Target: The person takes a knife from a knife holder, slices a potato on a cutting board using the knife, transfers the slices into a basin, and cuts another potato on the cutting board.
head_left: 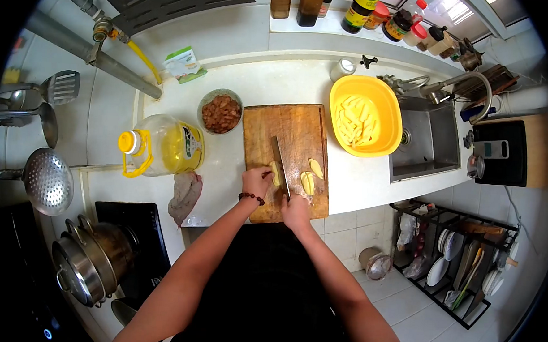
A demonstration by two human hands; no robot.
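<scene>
On the wooden cutting board (286,122), my right hand (296,213) is closed round the handle of a kitchen knife (279,157). Its blade points away from me, standing nearly on edge. Just left of the blade, my left hand (258,181) pinches a pale yellow potato piece (276,173) against the board; a dark bead bracelet circles that wrist. Cut potato slices (308,183) lie to the right of the knife, with another slice (315,167) a little farther off. Behind them on the right, a yellow basin (395,125) holds many potato strips (355,121).
A bowl of brown diced meat (221,114) and a large oil bottle (164,145) stand left of the board, near a grey cloth (184,197). The sink (433,148) lies to the right. Steel pots (86,260) sit at the lower left; a dish rack (449,254) stands lower right.
</scene>
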